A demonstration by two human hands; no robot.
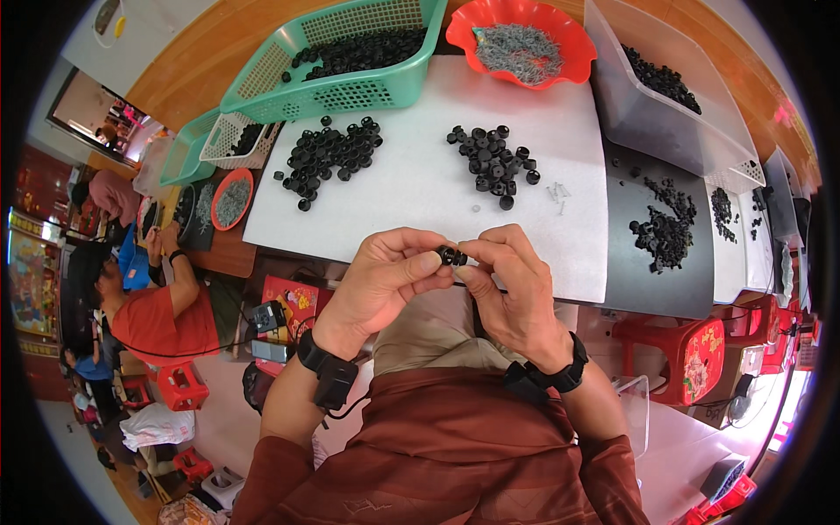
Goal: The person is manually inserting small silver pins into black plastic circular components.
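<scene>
My left hand [385, 273] and my right hand [514, 287] meet over the near edge of a white work sheet [409, 166]. Pinched between the fingertips of both is a small round black part [450, 255], possibly two pieces fitted together; the fingers hide some of it. Beyond my left hand lies a loose pile of black round parts [334, 156]. A second pile of small black cylinders [492, 164] sits beyond my right hand. Several thin pale pins [558, 194] are scattered just right of that pile.
Along the far side stand a green basket [350, 98] of black parts, a red scalloped bowl [573, 54] of grey metal pieces and a clear bin [674, 136]. More black parts [663, 226] lie at right. A person in red [166, 319] works at left; red stools [669, 350] stand lower right.
</scene>
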